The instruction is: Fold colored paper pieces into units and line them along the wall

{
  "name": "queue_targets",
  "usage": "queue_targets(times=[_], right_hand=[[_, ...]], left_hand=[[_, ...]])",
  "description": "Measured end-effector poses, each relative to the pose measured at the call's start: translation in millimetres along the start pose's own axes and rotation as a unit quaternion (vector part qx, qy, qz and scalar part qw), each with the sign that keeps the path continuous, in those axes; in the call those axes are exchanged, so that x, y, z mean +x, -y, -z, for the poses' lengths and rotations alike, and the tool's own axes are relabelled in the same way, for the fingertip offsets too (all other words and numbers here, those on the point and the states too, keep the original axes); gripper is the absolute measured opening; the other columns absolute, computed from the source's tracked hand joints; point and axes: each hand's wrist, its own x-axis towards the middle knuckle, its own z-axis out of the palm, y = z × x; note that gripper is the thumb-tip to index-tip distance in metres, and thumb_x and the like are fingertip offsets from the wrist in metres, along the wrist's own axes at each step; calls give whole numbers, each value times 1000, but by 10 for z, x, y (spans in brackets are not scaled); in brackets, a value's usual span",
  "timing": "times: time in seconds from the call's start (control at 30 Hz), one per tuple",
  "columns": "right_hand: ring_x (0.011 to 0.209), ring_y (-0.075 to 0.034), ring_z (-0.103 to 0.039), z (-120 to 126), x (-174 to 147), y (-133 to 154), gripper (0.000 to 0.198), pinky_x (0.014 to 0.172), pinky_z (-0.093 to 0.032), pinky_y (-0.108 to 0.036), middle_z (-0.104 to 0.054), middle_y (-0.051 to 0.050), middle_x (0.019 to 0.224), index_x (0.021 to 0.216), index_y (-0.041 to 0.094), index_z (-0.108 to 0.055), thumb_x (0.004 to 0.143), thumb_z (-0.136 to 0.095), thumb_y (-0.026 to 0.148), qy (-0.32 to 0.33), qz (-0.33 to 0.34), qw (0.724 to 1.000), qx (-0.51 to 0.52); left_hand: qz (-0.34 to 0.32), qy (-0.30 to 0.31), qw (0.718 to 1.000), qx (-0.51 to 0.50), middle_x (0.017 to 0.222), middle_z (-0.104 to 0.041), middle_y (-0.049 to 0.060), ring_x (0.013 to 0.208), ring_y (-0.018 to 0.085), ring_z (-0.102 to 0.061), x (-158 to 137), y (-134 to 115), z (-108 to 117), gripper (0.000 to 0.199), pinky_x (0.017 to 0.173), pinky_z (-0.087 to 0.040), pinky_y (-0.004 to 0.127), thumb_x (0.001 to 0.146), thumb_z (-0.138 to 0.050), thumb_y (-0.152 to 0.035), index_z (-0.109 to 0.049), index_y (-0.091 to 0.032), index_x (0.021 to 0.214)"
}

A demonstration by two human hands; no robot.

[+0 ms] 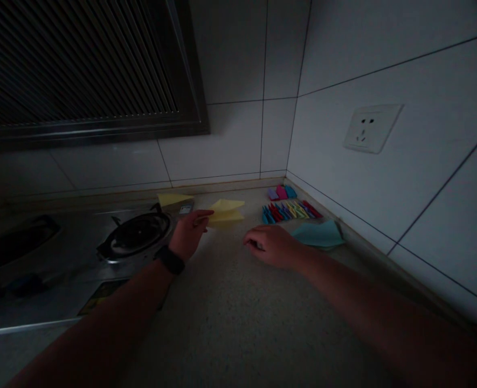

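Note:
My left hand (187, 234), with a black band on its wrist, pinches the near end of a folded yellow paper (227, 210) above the counter. The paper's folds spread out to the right of my fingers, like a paper plane. To the right, my right hand (272, 245) hovers low over the counter with its fingers curled in; nothing shows in it. Just beyond that hand lies light blue-green paper (321, 234), partly hidden by my wrist. A second folded yellow paper (174, 199) rests at the back, beside the stove.
Several coloured clothespins (290, 211) lie in a row near the corner, with small purple, pink and blue pieces (282, 192) behind them. A gas stove (135, 234) is on the left under a range hood (101, 64). A socket (372, 128) sits on the right wall.

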Motion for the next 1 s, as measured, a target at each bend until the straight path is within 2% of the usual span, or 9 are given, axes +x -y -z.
queue_targets(times=[0.17,0.23,0.3,0.43,0.6,0.8,0.93,1.0], right_hand=[[66,-12,-52,68,-26,-117,15,63,-40,-26,-60,-3,84,102,20,-58,88,-52,21,-138,-63,984,90],[69,-13,-51,96,-33,-136,18,63,-41,-26,-55,-2,85,106,20,-52,88,-53,23,-200,-87,969,116],[74,-14,-51,112,-34,-137,21,65,-43,-27,-50,-3,89,108,21,-48,88,-54,25,-232,-102,958,132],[71,-13,-49,86,-26,-136,24,66,-44,-28,-49,-3,97,111,23,-44,90,-54,28,-219,-117,954,167],[73,-12,-54,-4,-15,-175,25,62,-45,-27,-53,-4,106,110,25,-41,90,-55,29,-182,-110,950,227],[69,-12,-58,-70,-49,-205,25,60,-47,-26,-57,-1,93,102,25,-37,89,-58,28,-158,-95,936,301],[64,-12,-58,-48,-62,-194,14,56,-47,-25,-58,0,84,100,24,-43,92,-53,31,-140,-105,928,329],[63,-11,-57,-32,-58,-182,12,55,-47,-25,-59,-1,84,99,23,-51,93,-51,33,-125,-105,931,325]], left_hand=[[33,29,979,-197,110,-64,7,72,11,-56,12,3,-82,24,57,-48,22,79,-68,-26,-67,-16,100],[54,41,969,-239,111,-63,7,70,10,-55,8,-13,-72,24,54,-48,20,77,-70,-26,-67,-16,100],[77,53,961,-259,107,-63,6,67,8,-54,-2,-40,-58,25,51,-46,19,77,-71,-26,-66,-16,99],[109,64,955,-270,103,-62,5,66,9,-55,-37,-110,-52,27,48,-46,18,75,-74,-26,-66,-16,98],[117,75,951,-275,99,-62,4,63,7,-54,-59,-137,-70,29,46,-45,17,76,-73,-26,-65,-17,102],[126,83,948,-280,94,-64,2,59,7,-54,-78,-177,-83,36,44,-43,18,76,-72,-23,-60,-20,110],[125,102,944,-287,93,-63,2,60,8,-54,-116,-230,-112,36,44,-43,18,77,-71,-25,-57,-21,110],[120,102,944,-291,87,-60,1,59,8,-53,-122,-237,-122,28,43,-43,17,77,-71,-25,-57,-20,101]])
